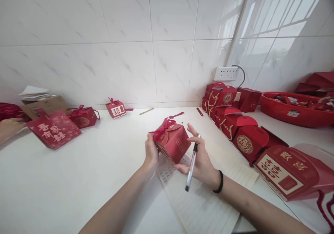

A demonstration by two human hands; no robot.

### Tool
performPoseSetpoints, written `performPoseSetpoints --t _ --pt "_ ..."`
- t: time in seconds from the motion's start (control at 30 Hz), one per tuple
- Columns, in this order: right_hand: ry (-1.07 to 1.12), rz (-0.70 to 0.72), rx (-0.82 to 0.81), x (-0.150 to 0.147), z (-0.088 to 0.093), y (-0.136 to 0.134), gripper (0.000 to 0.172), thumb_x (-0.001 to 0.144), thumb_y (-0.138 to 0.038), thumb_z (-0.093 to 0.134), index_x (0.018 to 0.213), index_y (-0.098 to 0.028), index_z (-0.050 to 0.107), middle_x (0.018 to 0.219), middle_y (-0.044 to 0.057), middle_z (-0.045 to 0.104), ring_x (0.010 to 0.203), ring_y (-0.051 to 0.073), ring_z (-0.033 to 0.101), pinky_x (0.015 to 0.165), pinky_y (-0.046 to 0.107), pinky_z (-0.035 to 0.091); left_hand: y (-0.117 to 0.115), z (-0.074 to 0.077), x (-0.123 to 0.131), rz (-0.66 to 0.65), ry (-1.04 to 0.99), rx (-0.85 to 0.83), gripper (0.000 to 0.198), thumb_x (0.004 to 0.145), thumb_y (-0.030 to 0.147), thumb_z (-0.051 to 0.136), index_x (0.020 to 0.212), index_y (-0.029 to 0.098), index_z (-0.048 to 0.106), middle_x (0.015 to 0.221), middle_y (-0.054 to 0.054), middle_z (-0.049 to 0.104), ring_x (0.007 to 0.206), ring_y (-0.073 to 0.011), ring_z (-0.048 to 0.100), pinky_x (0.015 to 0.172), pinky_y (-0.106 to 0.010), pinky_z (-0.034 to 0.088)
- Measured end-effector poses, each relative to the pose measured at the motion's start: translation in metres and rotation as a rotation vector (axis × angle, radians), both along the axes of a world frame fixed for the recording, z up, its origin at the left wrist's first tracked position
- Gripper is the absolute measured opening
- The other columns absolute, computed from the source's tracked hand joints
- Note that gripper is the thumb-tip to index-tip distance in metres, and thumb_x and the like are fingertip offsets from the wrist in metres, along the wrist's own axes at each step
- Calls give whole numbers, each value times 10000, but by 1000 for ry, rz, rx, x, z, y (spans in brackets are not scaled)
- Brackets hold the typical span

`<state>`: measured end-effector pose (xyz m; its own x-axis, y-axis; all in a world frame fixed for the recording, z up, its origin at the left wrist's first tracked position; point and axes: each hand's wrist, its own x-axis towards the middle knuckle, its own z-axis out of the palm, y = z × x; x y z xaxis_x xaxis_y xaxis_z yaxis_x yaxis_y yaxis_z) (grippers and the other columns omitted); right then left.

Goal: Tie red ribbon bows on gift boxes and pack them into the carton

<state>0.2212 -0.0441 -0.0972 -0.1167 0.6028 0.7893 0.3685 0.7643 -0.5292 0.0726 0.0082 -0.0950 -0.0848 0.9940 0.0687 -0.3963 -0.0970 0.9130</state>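
Observation:
A small red gift box (172, 142) with a red ribbon bow on top is held up over the white table (78, 178). My left hand (150, 154) grips its left side. My right hand (200, 157) supports the box's right and lower side with fingers spread, and a clear pen (192, 166) with a dark tip is clamped between its fingers, pointing down. Under both hands lies a lined sheet of paper (203, 202) with small printed text near the box.
Several red gift boxes (229, 119) line the right side, ending in a larger box (287, 171) near the edge. A red tray (294, 109) stands at the far right. On the left are a red bag (53, 129), two small boxes (83, 116) and another person's hand (9, 128).

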Motion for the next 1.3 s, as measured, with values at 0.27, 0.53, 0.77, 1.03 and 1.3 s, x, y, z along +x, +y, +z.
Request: performPoseSetpoints --t 0.27,0.53,0.77,1.03,1.3 --pt "116 162 -162 19 2 18 509 757 -437 681 1037 -253 298 1468 165 186 1330 279 270 1036 493 322 -16 2 7 -303 -52 199 523 747 399 575 1238 275 444 1219 -44 561 1036 -240 570 819 -359 471" --pt "274 144 -328 37 1 36 385 802 -523 603 939 -239 382 1319 158 455 1239 270 423 967 462 405 -9 0 3 -223 280 279 552 730 434 645 1210 227 469 1170 -94 556 1096 -272 514 890 -411 435" --pt "329 102 -387 24 7 29 358 840 -566 525 900 -220 458 1256 141 527 1234 269 431 966 468 395 -15 -1 3 30 571 372 692 680 399 710 1270 264 375 1261 -95 428 1181 -271 430 984 -438 360" --pt "269 -24 -321 24 16 23 298 840 -473 573 746 -210 468 1146 138 605 1146 289 516 896 440 424 -3 -1 -13 -211 321 520 752 706 720 434 1276 230 401 1248 -118 441 1199 -298 398 976 -437 361" --pt "215 32 -316 16 16 20 266 849 -432 568 755 -204 470 1075 117 622 1128 259 513 905 400 395 -3 39 -29 -80 351 619 251 773 453 543 836 217 600 1106 -60 568 1169 -255 466 976 -416 385"
